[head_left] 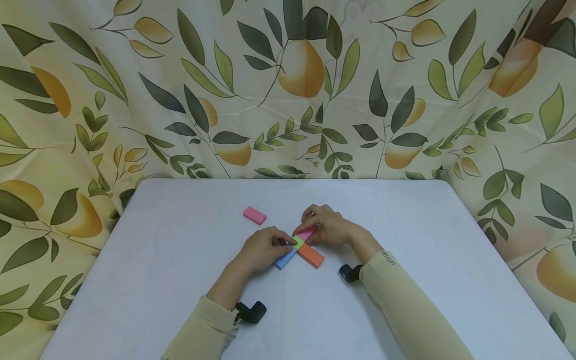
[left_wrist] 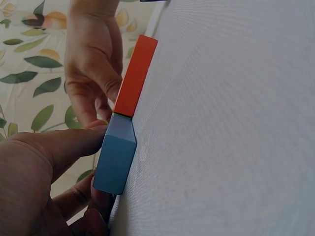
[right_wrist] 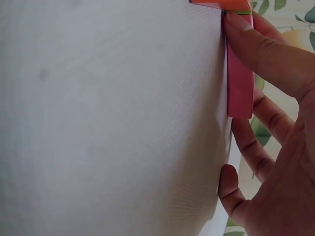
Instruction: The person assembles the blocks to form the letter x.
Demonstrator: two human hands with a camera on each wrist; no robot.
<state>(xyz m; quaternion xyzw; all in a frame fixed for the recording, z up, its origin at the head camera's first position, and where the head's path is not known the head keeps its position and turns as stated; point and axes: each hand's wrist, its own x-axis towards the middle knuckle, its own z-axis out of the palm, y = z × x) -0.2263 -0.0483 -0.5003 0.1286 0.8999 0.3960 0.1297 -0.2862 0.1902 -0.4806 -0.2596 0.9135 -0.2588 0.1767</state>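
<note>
My left hand [head_left: 258, 251] pinches a blue rectangular block [left_wrist: 116, 164] between thumb and fingers, low on the white table. Just to its right, my right hand [head_left: 332, 228] grips a pink block [right_wrist: 240, 93], thumb on the near side and fingers beyond. Between both hands lies a small green piece [head_left: 299, 242], partly covered by fingertips. An orange block [head_left: 311, 255] extends from the green piece toward the lower right, with no hand holding it. The blue, pink and orange blocks meet around the green piece, like arms of a cross.
A second pink block [head_left: 255, 215] lies alone on the white-covered table [head_left: 189, 215], beyond my left hand. Behind the table hangs a curtain [head_left: 288, 125] printed with leaves and fruit. A black wrist camera [head_left: 253, 312] sticks out beside the left sleeve.
</note>
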